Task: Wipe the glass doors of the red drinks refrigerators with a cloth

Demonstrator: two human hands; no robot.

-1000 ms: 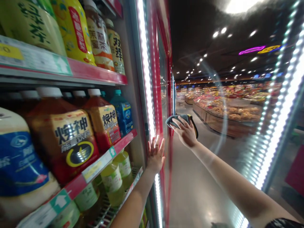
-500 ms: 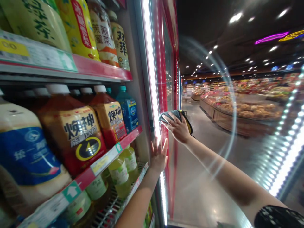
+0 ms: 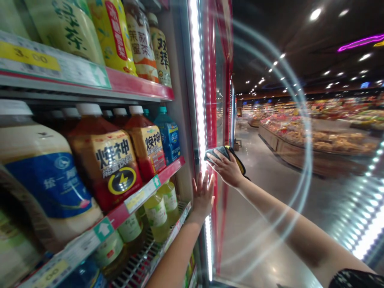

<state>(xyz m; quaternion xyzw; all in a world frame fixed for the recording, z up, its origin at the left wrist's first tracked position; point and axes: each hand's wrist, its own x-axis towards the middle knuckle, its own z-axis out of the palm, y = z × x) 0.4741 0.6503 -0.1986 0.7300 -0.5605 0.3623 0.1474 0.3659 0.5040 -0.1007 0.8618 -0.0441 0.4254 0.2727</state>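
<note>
My left hand [image 3: 204, 197] is open, its fingers spread upward against the lit edge of the cooler's door opening. Above it and slightly to the right, my right hand [image 3: 228, 171] presses a grey cleaning cloth [image 3: 222, 150] with a yellow and black edge against the red door frame [image 3: 211, 132]. The fingers lie over the cloth, and its lower end hangs past the palm. A bright LED strip [image 3: 198, 88] runs down the frame beside both hands.
At left, cooler shelves hold drink bottles, among them a brown-and-red one [image 3: 115, 160] and a blue one [image 3: 168, 136]. A price rail [image 3: 141, 196] edges the middle shelf. Beyond the frame are the shop floor [image 3: 252, 192] and a long display counter [image 3: 288, 150]. Another light strip [image 3: 367, 232] glows at right.
The view has shifted, so the shelves and frame sit further right. Both hands keep nearly the same places on the frame; the cloth is slightly lower along the strip.
</note>
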